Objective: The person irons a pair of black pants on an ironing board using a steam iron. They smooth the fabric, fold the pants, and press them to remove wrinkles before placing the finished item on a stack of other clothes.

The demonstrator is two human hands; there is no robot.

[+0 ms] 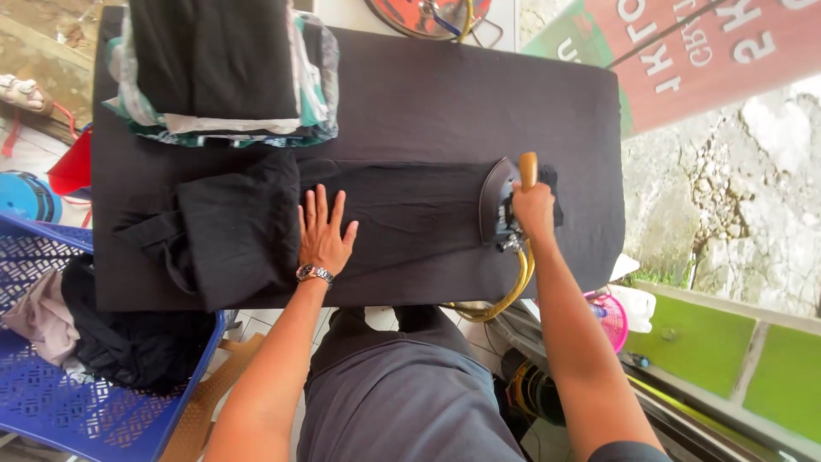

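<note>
The iron (pixel 499 205) stands on the black garment (pixel 402 214), near its right end, with the dark sole down and the point facing the far side of the counter (pixel 479 94). The right hand (pixel 534 210) is closed around the wooden handle (pixel 528 168), so this grip is clenched on the iron. A yellow hose (pixel 511 291) goes from the iron down over the near edge of the counter. The garment lies flat across the middle of the counter, and its left part is folded into a thicker bundle (pixel 231 227). The left hand (pixel 323 233) rests on the garment just beside this bundle, palm down and fingers spread (it grasps nothing, the grip is released), and it wears a watch (pixel 314 274) on the wrist. The two hands are well apart. The counter is covered with a dark cloth. At its far left corner there is a pile of folded clothes (pixel 222 73), black on top with lighter patterned pieces under it. To the left of the counter stands a blue plastic chair (pixel 77 402) with dark and pale clothes (pixel 94 329) on it. On the right, below the counter edge, a pink basket (pixel 609 318) is seen, and beyond it rough stone ground (pixel 735 197).
</note>
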